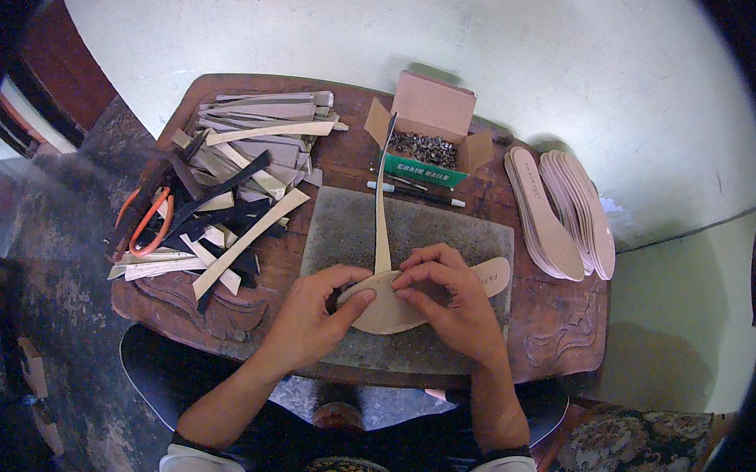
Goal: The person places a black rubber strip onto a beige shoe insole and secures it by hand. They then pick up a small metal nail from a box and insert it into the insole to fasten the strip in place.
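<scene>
A beige shoe insole [382, 315] lies over the dark grey slab in front of me, its rounded end toward the middle. My left hand [321, 312] is closed on the left edge of this insole, thumb on top and fingers beneath. From the insole's far edge a long cream strap [382, 228] with a dark edge runs away from me, toward the nail box. Beside the strap's near end, my right hand [445, 292] has its thumb and fingertips drawn together at the insole. Whatever those fingertips pinch is too small to make out.
An open green box [424, 169] of small nails stands at the back, with pens [416, 194] before it. Cut straps [254, 238] and orange-handled scissors [167, 222] heap at left. Stacked insoles [550, 219] lie at right. The slab [340, 225] rests on a carved wooden table [566, 310].
</scene>
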Tool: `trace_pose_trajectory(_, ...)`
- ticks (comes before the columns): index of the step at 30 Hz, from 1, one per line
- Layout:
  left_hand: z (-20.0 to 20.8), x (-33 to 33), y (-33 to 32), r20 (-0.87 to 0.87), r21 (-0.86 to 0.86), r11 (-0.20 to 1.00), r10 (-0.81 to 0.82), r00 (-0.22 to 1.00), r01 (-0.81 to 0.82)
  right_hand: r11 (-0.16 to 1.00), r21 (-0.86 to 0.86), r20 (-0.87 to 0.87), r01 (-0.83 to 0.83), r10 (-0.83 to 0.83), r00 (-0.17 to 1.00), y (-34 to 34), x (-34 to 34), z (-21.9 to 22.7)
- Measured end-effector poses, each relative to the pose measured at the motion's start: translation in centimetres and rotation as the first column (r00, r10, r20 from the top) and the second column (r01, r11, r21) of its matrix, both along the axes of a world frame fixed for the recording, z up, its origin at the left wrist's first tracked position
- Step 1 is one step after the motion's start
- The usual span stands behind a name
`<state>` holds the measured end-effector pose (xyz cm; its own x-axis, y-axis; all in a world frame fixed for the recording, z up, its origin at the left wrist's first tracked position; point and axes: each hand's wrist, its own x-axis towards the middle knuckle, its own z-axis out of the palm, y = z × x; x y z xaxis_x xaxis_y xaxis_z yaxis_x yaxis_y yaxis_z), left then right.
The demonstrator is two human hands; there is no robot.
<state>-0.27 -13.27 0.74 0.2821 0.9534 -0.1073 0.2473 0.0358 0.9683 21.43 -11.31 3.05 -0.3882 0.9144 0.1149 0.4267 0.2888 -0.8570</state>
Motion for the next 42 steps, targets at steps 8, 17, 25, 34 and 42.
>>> trace_pose_trajectory(8, -0.8, 0.3, -0.1, 0.062, 0.063, 0.996, 0.052, 0.997, -0.055, 1.0, -0.009, -0.028, -0.02, 0.02, 0.999, 0.0, 0.0, 0.0)
trace_pose_trajectory(17, -0.2, 0.3, -0.1, 0.028, 0.089, 0.995, 0.045, 0.999, -0.047, 0.998, -0.049, -0.057, -0.031, 0.028, 0.998, 0.2, 0.1, -0.2)
trace_pose_trajectory(25, -0.4, 0.2, -0.1, 0.035, 0.056, 0.997, 0.045, 0.998, -0.047, 0.998, -0.062, -0.043, -0.034, 0.031, 0.999, 0.2, 0.1, 0.0)
trace_pose_trajectory(34, 0.3, 0.4, -0.2, 0.013, 0.087, 0.995, 0.052, 0.999, -0.053, 0.983, -0.182, -0.164, 0.025, -0.056, 0.985, 0.2, -0.3, 0.3)
trace_pose_trajectory(42, 0.2, 0.2, -0.1, -0.025, 0.066, 0.998, 0.015, 1.0, -0.013, 0.986, -0.165, -0.028, -0.028, 0.024, 0.999, 0.4, -0.1, 0.6)
